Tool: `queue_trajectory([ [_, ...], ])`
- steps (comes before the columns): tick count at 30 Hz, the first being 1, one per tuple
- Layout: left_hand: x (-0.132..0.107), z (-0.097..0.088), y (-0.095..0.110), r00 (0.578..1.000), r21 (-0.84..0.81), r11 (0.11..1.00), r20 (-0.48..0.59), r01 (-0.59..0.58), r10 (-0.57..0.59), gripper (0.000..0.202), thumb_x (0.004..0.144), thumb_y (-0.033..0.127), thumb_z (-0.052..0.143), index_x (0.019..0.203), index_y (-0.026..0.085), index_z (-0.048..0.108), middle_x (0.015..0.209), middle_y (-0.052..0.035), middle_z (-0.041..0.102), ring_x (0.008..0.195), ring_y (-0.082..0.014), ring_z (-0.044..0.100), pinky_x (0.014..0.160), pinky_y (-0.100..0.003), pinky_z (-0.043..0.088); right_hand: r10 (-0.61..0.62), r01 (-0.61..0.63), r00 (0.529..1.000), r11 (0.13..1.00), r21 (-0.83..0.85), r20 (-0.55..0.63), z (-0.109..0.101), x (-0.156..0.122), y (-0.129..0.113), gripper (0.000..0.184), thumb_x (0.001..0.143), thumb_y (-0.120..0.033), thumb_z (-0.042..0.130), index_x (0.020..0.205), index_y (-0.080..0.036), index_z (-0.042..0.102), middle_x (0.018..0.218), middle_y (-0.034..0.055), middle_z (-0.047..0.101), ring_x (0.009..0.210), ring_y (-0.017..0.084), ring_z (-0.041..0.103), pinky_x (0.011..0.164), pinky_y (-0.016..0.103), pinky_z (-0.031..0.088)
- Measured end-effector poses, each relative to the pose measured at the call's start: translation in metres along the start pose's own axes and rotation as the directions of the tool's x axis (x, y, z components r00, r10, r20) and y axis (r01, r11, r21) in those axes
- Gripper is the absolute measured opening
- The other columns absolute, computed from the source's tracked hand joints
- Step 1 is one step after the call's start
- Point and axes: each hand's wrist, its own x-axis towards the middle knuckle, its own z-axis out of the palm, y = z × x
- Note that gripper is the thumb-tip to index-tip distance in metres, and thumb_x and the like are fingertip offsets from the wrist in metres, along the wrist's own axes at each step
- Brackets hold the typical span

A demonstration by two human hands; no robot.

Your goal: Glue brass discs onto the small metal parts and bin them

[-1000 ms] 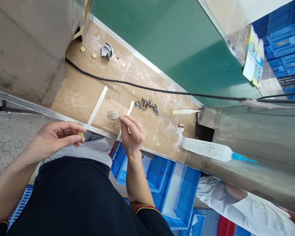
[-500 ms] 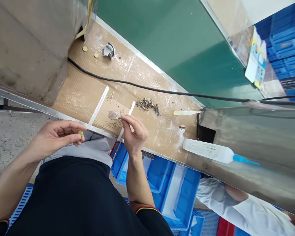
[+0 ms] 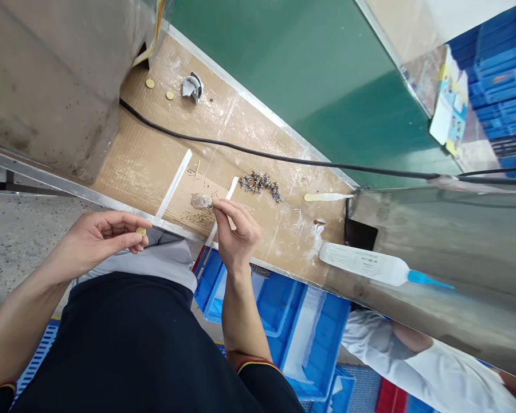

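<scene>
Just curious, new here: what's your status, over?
Left hand pinching brass disc. Right hand at clear piece, its hold too small to tell. Blue-brass parts lie beyond, apart.

My disc [image 3: 141, 232]'s shiny brass, bench cardboard [image 3: 129, 172] matt and rough. Crate [image 3: 322, 332]'s blue plastic, side panel [image 3: 464, 258] glossy stainless, approx.

No words or numbers can be read clearly here. The white plastic bottle [image 3: 361, 264] with a blue tip has a label with some lines of small dark print, but the letters are too small and blurred for reading. The paper sheet [image 3: 447, 103] at the top right shows coloured printing and small pictures, and its text is also too small to read. I can find no brand name or sign that is readable.
</scene>
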Motion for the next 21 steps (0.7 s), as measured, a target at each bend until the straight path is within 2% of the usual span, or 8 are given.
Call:
queue_trajectory([
  [10,-0.0004,-0.0031,-0.0053,1.000,0.006,1.000,0.005,0.015,-0.015,0.029,0.095,0.045,0.099,0.116,0.025,0.093,0.096,-0.0066,0.092,0.084,-0.0215,0.089,0.082,-0.029,0.077,-0.008,0.008,1.000,1.000,0.005,0.009,0.0001,0.0001,-0.0003,0.017,0.115,-0.026,0.075,0.118,-0.032,0.091,0.115,0.0052,0.092,0.109,0.024,0.089,0.100,0.040,0.075],
  [15,-0.0009,-0.0048,-0.0056,1.000,0.010,1.000,0.010,0.015,-0.015,0.031,0.095,0.046,0.099,0.117,0.024,0.093,0.098,-0.0076,0.092,0.085,-0.0220,0.089,0.082,-0.029,0.077,-0.008,0.008,1.000,1.000,0.024,-0.003,-0.0006,0.0019,-0.0014,0.017,0.114,-0.023,0.076,0.119,-0.030,0.091,0.116,0.0053,0.092,0.109,0.022,0.089,0.100,0.038,0.074],
  [21,-0.0002,-0.0051,-0.0069,1.000,0.006,1.000,0.008,0.016,-0.016,0.032,0.095,0.046,0.099,0.117,0.023,0.093,0.097,-0.0084,0.092,0.085,-0.0229,0.089,0.082,-0.030,0.077,0.022,-0.022,1.000,1.000,0.009,0.021,-0.0017,0.0032,-0.0018,0.018,0.115,-0.028,0.074,0.118,-0.031,0.091,0.116,0.0059,0.092,0.111,0.024,0.090,0.102,0.041,0.075],
])
